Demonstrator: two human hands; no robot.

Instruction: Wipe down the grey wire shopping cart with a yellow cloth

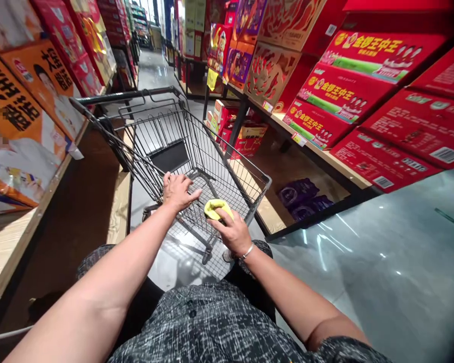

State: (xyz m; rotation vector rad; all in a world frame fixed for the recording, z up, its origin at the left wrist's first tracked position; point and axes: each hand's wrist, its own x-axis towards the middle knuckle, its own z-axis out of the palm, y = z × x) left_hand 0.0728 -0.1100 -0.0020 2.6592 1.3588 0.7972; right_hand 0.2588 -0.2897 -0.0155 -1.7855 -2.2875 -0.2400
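A black wire shopping cart (pixel 212 141) stands in the aisle right in front of me, its handle at the far end. My right hand (pixel 232 232) is closed round a folded yellow cloth (pixel 216 205) above the cart's near end. Part of the cloth is hidden by the fingers. To its left, my left hand (pixel 177 192) holds nothing, with its fingers apart and the thumb stretched out. It is at the cart's left near side; whether it touches the wires I cannot tell. A dark panel (pixel 170 156) sits inside the cart beyond it.
Wooden shelves with red gift boxes (pixel 329 96) line the right side. Purple packs (pixel 304 196) lie on the lower shelf there. On the left, orange boxes (pixel 26 101) stand on another shelf close to the cart. Shiny grey floor (pixel 382 252) stretches out at the right.
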